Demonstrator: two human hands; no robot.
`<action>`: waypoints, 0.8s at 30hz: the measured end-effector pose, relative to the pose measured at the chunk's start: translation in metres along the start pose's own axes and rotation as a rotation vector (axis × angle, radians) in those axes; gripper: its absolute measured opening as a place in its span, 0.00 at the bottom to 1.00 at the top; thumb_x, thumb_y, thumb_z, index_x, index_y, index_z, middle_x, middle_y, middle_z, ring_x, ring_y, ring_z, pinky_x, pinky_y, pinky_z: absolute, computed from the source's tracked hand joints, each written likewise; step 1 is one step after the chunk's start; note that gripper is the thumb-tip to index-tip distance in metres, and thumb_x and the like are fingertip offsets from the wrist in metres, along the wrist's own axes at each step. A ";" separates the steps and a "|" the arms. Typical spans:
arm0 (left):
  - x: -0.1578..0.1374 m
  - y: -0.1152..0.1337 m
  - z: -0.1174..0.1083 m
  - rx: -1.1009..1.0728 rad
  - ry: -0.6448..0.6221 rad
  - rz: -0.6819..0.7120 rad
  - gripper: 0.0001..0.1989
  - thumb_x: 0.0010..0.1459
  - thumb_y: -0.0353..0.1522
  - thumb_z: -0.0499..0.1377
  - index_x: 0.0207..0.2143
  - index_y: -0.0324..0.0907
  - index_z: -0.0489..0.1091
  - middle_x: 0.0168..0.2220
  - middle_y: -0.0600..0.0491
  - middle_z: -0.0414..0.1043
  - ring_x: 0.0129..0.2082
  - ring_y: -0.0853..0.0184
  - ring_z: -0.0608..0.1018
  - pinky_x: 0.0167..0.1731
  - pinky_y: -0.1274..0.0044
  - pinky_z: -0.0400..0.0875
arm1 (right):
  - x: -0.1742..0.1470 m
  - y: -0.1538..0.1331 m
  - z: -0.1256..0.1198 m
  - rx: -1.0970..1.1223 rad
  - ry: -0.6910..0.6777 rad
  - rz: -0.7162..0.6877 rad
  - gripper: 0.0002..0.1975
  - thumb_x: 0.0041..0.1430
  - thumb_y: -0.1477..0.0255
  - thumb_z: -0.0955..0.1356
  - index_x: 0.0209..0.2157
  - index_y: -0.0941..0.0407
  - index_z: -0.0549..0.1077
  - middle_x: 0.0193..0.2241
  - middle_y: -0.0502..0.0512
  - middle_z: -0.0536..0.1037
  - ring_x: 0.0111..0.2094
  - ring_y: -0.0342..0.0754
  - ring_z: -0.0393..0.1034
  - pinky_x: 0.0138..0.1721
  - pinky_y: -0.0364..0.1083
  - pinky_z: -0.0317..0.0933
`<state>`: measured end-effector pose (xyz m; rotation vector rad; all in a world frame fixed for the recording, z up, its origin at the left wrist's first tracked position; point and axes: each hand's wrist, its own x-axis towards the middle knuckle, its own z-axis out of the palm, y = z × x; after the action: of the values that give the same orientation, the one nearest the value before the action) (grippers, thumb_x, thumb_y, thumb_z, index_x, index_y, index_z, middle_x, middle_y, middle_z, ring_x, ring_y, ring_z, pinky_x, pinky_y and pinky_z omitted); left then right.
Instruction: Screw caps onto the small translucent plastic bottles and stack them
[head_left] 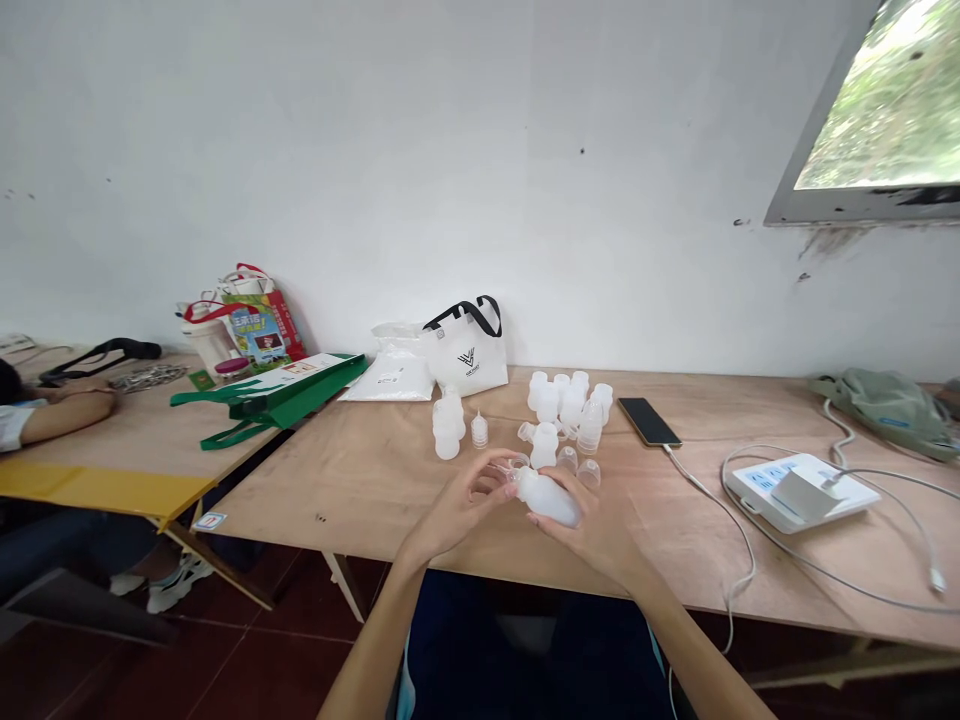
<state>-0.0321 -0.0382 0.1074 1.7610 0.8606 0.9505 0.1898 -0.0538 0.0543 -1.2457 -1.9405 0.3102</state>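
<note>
My right hand point(592, 530) holds a small white plastic bottle point(551, 497) on its side, just above the wooden table point(375, 480). My left hand point(461, 500) pinches at the bottle's neck end, fingers on a small clear cap point(517, 464). Just beyond my hands stand several more white bottles point(570, 405), with clear caps point(577, 465) lying near them. A second small group of bottles point(448, 425) stands to the left, beside a nozzle tip point(479, 430).
A black phone point(649, 421) on a white cable lies right of the bottles, then a white power strip point(799, 490). A white tote bag point(466, 350) and a plastic packet point(394, 370) sit by the wall. Green bags point(277, 395) and another person's arm point(60, 412) are at left.
</note>
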 end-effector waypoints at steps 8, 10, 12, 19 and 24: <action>0.001 -0.008 -0.001 0.021 -0.010 -0.024 0.14 0.65 0.44 0.59 0.43 0.43 0.73 0.43 0.51 0.74 0.42 0.63 0.76 0.40 0.74 0.71 | 0.000 -0.004 -0.001 -0.057 -0.062 -0.015 0.20 0.59 0.62 0.72 0.52 0.47 0.70 0.46 0.52 0.82 0.39 0.56 0.79 0.36 0.53 0.72; 0.000 -0.005 -0.003 0.019 -0.040 -0.005 0.14 0.65 0.43 0.59 0.45 0.44 0.73 0.46 0.50 0.74 0.45 0.63 0.76 0.47 0.72 0.70 | 0.000 -0.005 -0.004 -0.054 -0.074 0.012 0.20 0.59 0.62 0.72 0.52 0.46 0.70 0.46 0.51 0.82 0.39 0.55 0.79 0.37 0.53 0.72; 0.000 -0.004 -0.003 0.017 -0.024 -0.012 0.14 0.65 0.43 0.60 0.46 0.44 0.72 0.47 0.50 0.74 0.46 0.62 0.75 0.48 0.71 0.70 | 0.000 -0.006 -0.006 -0.039 -0.080 0.024 0.20 0.59 0.62 0.72 0.53 0.46 0.71 0.46 0.51 0.82 0.39 0.55 0.79 0.37 0.53 0.72; 0.002 -0.007 0.001 0.004 0.017 -0.072 0.16 0.64 0.45 0.60 0.38 0.41 0.70 0.35 0.53 0.71 0.34 0.67 0.72 0.33 0.77 0.69 | 0.001 -0.009 -0.007 -0.079 -0.118 0.020 0.20 0.59 0.60 0.71 0.52 0.47 0.72 0.42 0.52 0.83 0.38 0.56 0.79 0.35 0.52 0.71; 0.002 -0.005 -0.001 0.046 0.009 -0.049 0.14 0.64 0.43 0.60 0.41 0.42 0.72 0.40 0.51 0.73 0.39 0.65 0.74 0.38 0.75 0.68 | 0.003 -0.009 -0.009 -0.040 -0.167 0.077 0.22 0.59 0.59 0.71 0.54 0.47 0.70 0.44 0.52 0.82 0.40 0.56 0.78 0.38 0.52 0.70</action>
<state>-0.0331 -0.0348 0.1035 1.7676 0.9334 0.9138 0.1892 -0.0573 0.0669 -1.3603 -2.0511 0.4294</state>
